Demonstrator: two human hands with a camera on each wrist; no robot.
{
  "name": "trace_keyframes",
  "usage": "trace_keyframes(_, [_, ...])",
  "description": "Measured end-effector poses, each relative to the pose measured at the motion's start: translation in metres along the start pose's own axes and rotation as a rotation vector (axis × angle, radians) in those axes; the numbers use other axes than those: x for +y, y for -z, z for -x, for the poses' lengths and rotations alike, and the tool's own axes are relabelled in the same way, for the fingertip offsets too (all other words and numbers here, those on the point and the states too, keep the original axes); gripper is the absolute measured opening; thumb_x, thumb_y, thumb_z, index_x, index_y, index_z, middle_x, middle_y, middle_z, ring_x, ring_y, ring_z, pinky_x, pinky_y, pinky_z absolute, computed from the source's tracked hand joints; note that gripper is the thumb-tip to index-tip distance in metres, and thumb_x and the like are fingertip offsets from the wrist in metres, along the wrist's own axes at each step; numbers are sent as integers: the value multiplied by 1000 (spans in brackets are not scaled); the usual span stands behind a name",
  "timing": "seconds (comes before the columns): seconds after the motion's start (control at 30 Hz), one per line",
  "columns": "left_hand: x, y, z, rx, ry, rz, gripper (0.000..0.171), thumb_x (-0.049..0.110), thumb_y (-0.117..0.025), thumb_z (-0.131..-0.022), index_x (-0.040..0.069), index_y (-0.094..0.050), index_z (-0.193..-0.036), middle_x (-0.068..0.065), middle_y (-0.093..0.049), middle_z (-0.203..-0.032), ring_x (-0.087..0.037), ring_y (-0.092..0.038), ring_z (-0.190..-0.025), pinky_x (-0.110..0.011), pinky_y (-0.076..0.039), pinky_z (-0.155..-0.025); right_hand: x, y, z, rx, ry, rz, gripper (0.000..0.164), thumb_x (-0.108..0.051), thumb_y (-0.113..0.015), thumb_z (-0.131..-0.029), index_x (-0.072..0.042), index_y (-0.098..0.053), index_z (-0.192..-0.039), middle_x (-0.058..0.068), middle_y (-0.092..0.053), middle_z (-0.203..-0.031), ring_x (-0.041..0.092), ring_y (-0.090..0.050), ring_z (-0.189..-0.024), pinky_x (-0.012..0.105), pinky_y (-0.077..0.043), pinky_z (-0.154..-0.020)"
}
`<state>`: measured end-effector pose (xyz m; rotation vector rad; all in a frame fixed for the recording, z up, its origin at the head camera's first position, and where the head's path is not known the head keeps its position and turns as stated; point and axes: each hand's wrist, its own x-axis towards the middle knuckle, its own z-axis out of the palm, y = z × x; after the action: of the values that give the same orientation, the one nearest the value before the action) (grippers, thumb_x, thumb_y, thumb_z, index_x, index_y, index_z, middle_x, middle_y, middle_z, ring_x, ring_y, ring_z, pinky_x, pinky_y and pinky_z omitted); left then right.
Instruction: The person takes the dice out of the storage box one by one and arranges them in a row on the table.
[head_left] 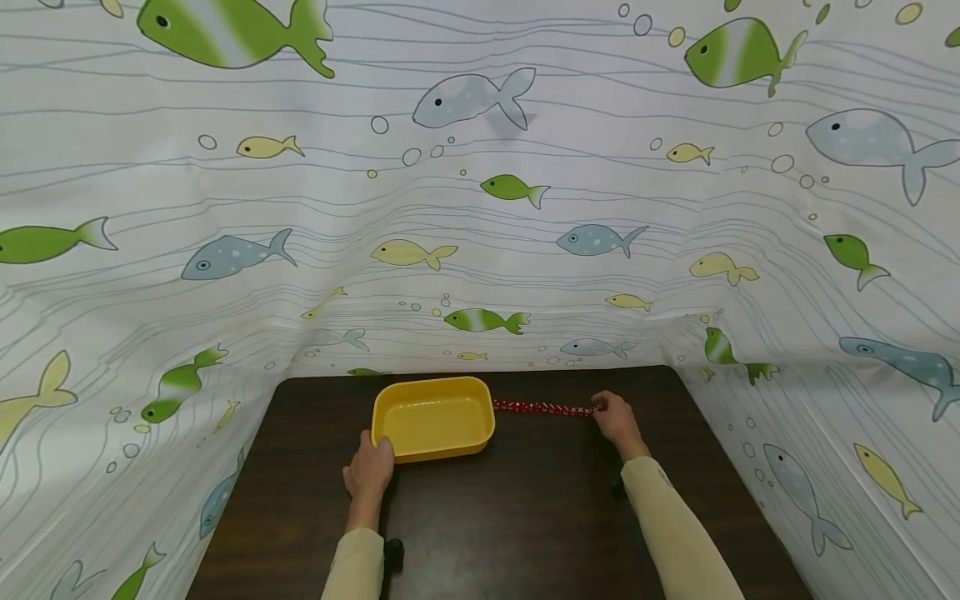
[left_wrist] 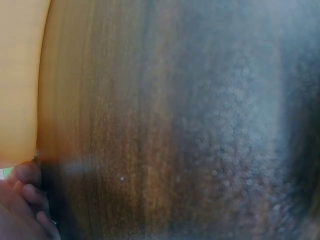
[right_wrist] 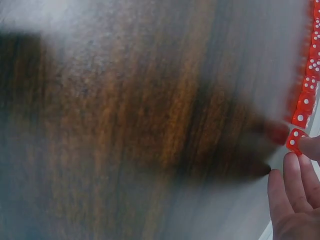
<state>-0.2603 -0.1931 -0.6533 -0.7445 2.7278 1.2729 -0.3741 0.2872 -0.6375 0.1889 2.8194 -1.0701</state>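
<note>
A yellow plastic tray (head_left: 442,454) stands toward the back of the dark table, with nothing in it. My left hand (head_left: 370,467) grips its front left corner, thumb at the rim. In the left wrist view the curled fingers (left_wrist: 31,192) lie beside the tray's yellow wall (left_wrist: 19,85). From the tray's right side, a row of red dice (head_left: 540,407) with white dots runs to my right hand (head_left: 617,421). At the row's right end, that hand pinches one die (right_wrist: 295,139), a small gap from the neighbouring die (right_wrist: 300,119).
The dark wood-grain table (head_left: 510,517) stretches toward me between the forearms. A white sheet printed with fish (head_left: 480,275) hangs behind the table and along both sides, close to its edges.
</note>
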Motion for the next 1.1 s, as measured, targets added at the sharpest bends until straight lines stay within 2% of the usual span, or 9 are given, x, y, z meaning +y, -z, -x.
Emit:
trace_keyframes(0.23, [-2,-5,-3,18,8,1,61,34,-24,-107,-3,-38,-153,-29,-66,-125,-44,-61,-102,-63,-33,-102,2,0,-1,0,7,3,33,-4,-58,-105,2,-63,-137,28,-63,-136,42,-62,-119,61,-51,-102])
trace_keyframes(0.4, [-2,-5,-2,14,16,8,62,35,-23,-107,-4,-39,-153,-31,-64,-128,-46,-61,-104,-64,-33,-102,6,-3,1,-26,5,8,37,-2,-59,-103,2,-62,-140,28,-61,-141,45,-59,-128,63,-48,-106])
trace_keyframes(0.63, [-4,-6,0,19,24,16,63,38,-23,-108,-3,-40,-152,-32,-64,-130,-46,-61,-106,-64,-32,-102,6,-2,2,-64,28,18,57,2,-58,-101,4,-43,-156,34,-53,-144,49,-54,-132,65,-46,-107])
trace_keyframes(0.77, [-4,-4,0,45,24,78,67,47,-17,-111,-1,-42,-150,-32,-63,-135,-49,-61,-113,-66,-32,-105,2,1,5,-90,43,12,62,2,-60,-100,6,-38,-158,38,-46,-147,54,-49,-136,67,-43,-109])
trace_keyframes(0.87, [-8,2,-3,55,25,173,72,53,-13,-111,-1,-43,-148,-32,-58,-142,-53,-57,-123,-68,-32,-110,2,2,9,-110,44,-2,65,-3,-62,-101,6,-34,-159,42,-33,-156,59,-41,-143,70,-39,-113])
trace_keyframes(1.0, [-18,18,-10,51,-15,227,73,44,-7,-112,-6,-47,-148,-32,-50,-149,-55,-49,-134,-69,-32,-115,5,2,13,-118,37,-24,67,-16,-60,-107,5,-29,-162,42,-14,-166,63,-26,-152,74,-32,-118])
trace_keyframes(1.1, [-23,35,-15,48,-29,265,72,36,-5,-111,-7,-50,-146,-32,-52,-141,-52,-50,-129,-67,-36,-112,3,5,16,-81,54,-19,70,-26,-57,-109,3,-27,-165,39,-12,-170,61,-21,-155,77,-26,-120])
